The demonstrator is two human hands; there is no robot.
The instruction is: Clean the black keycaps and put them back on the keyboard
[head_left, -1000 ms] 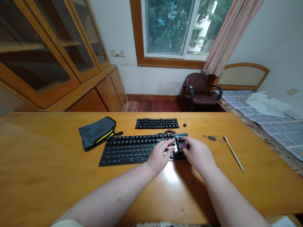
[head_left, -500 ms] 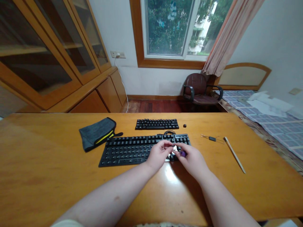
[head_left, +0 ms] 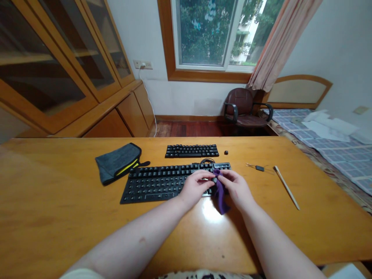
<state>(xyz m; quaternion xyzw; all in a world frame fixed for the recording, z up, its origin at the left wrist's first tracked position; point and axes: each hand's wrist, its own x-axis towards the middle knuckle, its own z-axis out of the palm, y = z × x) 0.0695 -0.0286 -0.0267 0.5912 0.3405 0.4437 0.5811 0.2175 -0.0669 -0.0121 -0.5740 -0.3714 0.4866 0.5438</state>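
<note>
A large black keyboard (head_left: 162, 182) lies on the wooden table (head_left: 58, 201) in front of me. Over its right end, my left hand (head_left: 196, 188) and my right hand (head_left: 238, 188) meet with fingers pinched together. Between them hangs a small purple cloth (head_left: 220, 195), its top held at the fingertips of both hands and its lower end draping down to the table. The keys under the hands are hidden.
A smaller black keyboard (head_left: 192, 150) lies behind the large one, with a loose dark keycap (head_left: 226, 152) beside it. A grey pouch (head_left: 117, 162) lies at left. A small wire tool (head_left: 257, 167) and a pale stick (head_left: 286, 187) lie at right. A chair (head_left: 247, 110) stands beyond the table.
The hands have lifted slightly off the keys and drawn together. The purple cloth, earlier bunched under the right hand, now hangs unfolded between both hands.
</note>
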